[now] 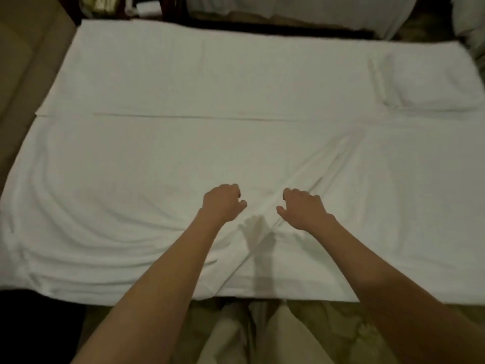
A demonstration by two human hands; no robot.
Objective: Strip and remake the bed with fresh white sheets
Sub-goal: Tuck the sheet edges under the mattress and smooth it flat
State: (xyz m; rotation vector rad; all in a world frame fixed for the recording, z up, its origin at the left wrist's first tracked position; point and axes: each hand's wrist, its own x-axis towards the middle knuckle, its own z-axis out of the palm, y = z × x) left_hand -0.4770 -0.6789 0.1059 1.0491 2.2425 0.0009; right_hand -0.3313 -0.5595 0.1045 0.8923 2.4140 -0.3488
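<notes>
A white sheet [183, 158] lies spread over the bed, with a straight crease across its middle and a diagonal fold [328, 164] running down toward the near edge. My left hand [223, 204] hovers just left of that fold, fingers loosely curled, holding nothing. To the right of the fold is my right hand [301, 210], fingers bent downward with the tips near the fold; no cloth shows in its grip. Both hands cast shadows on the sheet below them. A white pillow [425, 85] lies flat at the bed's far right.
A beige padded surface [23, 74] borders the bed on the left. Another bed with white linen [301, 9] stands beyond a dark gap. A dark stand with small items [126, 6] is at top left. My legs [262, 334] stand on patterned carpet at the near edge.
</notes>
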